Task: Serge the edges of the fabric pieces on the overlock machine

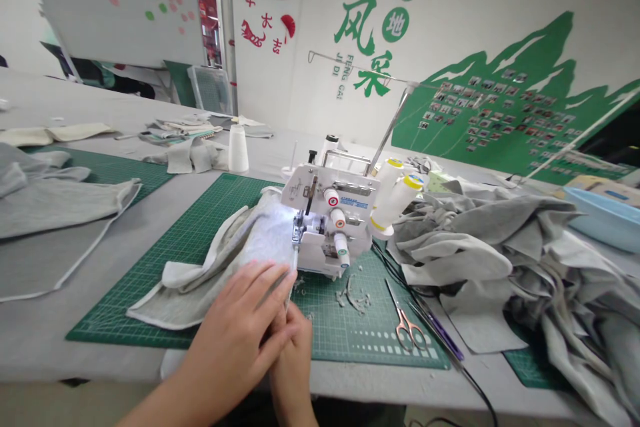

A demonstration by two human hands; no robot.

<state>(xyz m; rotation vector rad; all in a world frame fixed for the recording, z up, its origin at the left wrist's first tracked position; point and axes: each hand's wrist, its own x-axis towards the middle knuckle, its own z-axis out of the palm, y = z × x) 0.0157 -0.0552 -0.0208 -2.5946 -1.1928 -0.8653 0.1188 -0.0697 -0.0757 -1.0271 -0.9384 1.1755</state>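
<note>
A white overlock sewing machine (333,223) stands on a green cutting mat (190,233), its lamp lighting the needle area. A grey fabric piece (225,260) lies under the presser foot and spreads to the left. My left hand (240,330) lies flat on the fabric just in front of the needle, fingers stretched out and pressing it down. My right hand (293,353) sits beside and partly under the left, its fingers curled at the fabric's edge. What those fingers pinch is mostly hidden by the left hand.
Small scissors (403,317) and a purple tool (440,333) lie on the mat right of the machine, near grey trimmings (353,293). A heap of grey cloth (505,260) fills the right side. Thread cones (397,200), a white spool (239,148) and more cloth (55,203) sit around.
</note>
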